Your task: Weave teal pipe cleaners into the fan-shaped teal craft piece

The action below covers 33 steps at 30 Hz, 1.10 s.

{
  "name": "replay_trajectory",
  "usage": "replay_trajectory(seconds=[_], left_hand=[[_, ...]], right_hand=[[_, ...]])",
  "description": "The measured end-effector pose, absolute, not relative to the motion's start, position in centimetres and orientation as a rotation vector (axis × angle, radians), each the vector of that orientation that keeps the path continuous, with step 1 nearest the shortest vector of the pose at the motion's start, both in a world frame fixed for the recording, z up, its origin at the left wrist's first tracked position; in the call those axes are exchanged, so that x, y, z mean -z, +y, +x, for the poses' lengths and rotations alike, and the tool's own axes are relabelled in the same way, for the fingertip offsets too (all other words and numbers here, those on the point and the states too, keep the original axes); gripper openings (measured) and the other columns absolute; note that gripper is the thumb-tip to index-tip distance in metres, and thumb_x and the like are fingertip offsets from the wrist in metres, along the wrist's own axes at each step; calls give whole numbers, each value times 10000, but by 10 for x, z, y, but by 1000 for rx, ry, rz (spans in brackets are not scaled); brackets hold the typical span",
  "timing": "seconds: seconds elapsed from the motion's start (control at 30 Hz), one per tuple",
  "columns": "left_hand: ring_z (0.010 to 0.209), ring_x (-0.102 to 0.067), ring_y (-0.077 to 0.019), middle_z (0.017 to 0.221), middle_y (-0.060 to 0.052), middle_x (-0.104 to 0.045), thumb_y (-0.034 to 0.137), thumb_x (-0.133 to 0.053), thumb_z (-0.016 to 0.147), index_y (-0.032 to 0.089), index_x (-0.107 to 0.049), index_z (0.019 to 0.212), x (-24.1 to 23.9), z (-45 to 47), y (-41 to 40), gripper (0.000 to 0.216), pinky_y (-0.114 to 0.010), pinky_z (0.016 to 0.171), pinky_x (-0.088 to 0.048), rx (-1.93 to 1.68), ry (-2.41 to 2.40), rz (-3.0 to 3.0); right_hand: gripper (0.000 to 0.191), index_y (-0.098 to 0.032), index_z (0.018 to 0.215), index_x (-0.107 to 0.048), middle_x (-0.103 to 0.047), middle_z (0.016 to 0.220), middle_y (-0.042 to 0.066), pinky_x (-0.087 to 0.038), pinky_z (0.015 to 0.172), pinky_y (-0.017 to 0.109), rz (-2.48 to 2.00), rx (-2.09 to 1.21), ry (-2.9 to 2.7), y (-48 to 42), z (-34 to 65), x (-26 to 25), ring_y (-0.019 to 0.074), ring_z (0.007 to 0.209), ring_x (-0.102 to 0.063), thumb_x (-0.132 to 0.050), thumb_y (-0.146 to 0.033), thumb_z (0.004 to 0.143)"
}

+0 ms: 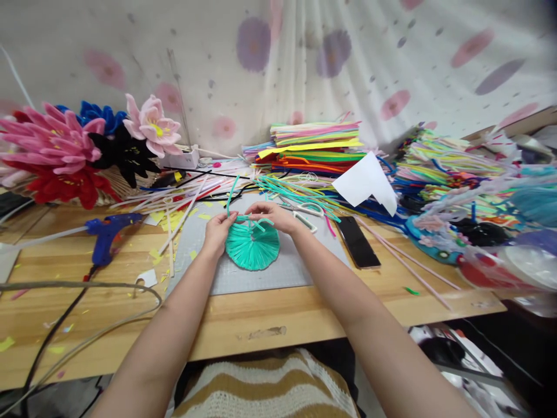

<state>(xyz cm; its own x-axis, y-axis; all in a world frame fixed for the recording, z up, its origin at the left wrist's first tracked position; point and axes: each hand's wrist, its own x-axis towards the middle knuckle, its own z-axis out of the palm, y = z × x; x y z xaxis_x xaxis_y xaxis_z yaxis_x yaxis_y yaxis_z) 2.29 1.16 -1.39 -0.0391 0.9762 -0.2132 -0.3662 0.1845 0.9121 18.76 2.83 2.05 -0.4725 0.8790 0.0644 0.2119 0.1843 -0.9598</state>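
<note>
A round, fan-like teal disc (252, 251) made of pipe cleaners lies over the grey cutting mat (278, 278), its strands running out from the middle. At its upper left edge my left hand (219, 231) is closed, thumb and finger pinching a teal pipe cleaner (232, 194) whose end sticks up. My right hand (270, 216) reaches over the disc's upper edge, its fingers bent and pinched on a teal strand there. Loose teal ends cross the top of the disc between both hands. The right fingertips are partly hidden.
A blue glue gun (108, 235) with its cord lies at left, below pipe-cleaner flowers (56, 145). Scissors (307, 215) lie behind my right hand, near a black phone (359, 242). Pipe-cleaner bundles (313, 151) and white paper (368, 183) are at the back; yellow scraps (176, 223) litter the left.
</note>
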Motion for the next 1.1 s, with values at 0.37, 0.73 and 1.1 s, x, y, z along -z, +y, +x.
replay_trajectory(seconds=[0.37, 0.73, 1.1], left_hand=[[681, -636, -188, 663, -51, -671, 345, -794, 433, 126, -646, 734, 13, 25, 12, 400, -310, 672, -479, -1249, 1045, 711], [742, -640, -203, 744, -75, -683, 298, -761, 479, 134, -631, 754, 15, 25, 12, 346, -332, 703, -488, -1243, 1050, 716], [772, -641, -215, 880, -107, -685, 277, -729, 507, 130, -638, 847, 7, 23, 8, 381, -350, 738, -480, -1215, 993, 835]], right_hand=[[215, -154, 718, -542, -539, 652, -33, -424, 573, 188, -1028, -1492, -1455, 21, 184, 1, 56, 581, -490, -603, -352, 662], [228, -149, 711, -548, -538, 639, -36, -427, 580, 202, -1026, -1465, -1446, 17, 181, 4, 60, 567, -485, -639, -337, 622], [148, -152, 677, -493, -523, 603, -41, -420, 532, 205, -1217, -1251, -1531, 21, 179, 7, 67, 529, -488, -596, -255, 650]])
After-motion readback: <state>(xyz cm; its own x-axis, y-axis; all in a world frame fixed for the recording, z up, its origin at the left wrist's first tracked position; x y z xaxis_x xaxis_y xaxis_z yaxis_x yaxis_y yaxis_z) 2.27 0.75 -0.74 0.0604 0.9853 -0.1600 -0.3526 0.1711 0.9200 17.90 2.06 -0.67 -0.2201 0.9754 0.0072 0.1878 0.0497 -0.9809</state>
